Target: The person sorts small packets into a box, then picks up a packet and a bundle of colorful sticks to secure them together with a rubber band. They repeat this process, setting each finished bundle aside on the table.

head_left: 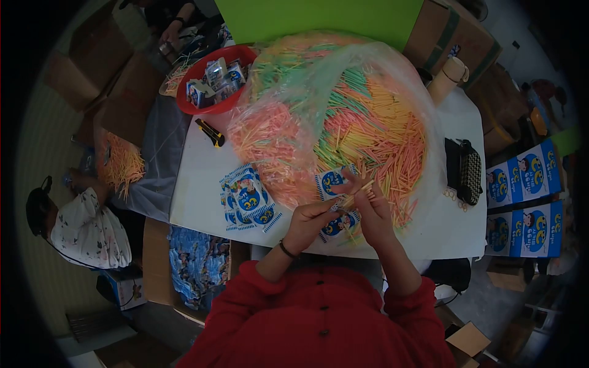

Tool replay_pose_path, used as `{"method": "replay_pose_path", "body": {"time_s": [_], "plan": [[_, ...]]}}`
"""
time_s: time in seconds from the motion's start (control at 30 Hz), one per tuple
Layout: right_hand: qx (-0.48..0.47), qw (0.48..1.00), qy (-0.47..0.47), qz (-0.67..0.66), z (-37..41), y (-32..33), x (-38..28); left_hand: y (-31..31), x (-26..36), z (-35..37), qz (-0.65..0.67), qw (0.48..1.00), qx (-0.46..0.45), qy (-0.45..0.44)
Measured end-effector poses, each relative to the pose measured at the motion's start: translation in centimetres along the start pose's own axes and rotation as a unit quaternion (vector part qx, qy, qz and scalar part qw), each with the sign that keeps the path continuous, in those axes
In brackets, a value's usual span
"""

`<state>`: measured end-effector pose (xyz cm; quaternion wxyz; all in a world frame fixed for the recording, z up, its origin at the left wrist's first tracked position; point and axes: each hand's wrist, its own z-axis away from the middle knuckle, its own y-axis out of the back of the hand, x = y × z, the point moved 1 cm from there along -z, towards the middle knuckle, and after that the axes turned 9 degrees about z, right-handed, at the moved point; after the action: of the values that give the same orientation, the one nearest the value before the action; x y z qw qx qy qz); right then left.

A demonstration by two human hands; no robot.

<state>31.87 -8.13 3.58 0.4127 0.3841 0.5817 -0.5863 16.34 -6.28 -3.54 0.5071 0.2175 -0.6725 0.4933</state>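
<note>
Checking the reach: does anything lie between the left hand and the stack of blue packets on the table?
Nothing visible. Only bare white table lies between the left hand, which grips one packet, and the stack of blue packets just to its left.

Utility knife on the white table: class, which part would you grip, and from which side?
Probably the middle of the utility knife, across its yellow-and-black body, coming from above. It lies flat and slanted on the table, so its long narrow sides are free to pinch. Which end holds the blade cannot be told, so avoid both ends.
</note>
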Motion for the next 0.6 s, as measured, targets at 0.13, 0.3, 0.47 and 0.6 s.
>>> {"method": "replay_pose_path", "body": {"time_s": [0.13,0.3,0.47,0.6], "plan": [[-0.104,0.857,0.139,0.486,-0.3,1.4,0.4,0.1,-0.5,-0.1,0.028,1.000,-0.001,0.006],[-0.110,0.847,0.131,0.504,0.1,1.2,-1.3,0.8,-1.6,-0.4,0.054,0.998,-0.023,0.038],[-0.040,0.921,0.136,0.363,-0.9,2.7,-1.8,-0.1,-0.7,-0.6,0.176,0.983,-0.036,0.026],[0.057,0.941,0.140,0.302,-1.9,5.3,-1.1,0.4,1.6,0.6,0.317,0.948,-0.020,-0.006]]}}
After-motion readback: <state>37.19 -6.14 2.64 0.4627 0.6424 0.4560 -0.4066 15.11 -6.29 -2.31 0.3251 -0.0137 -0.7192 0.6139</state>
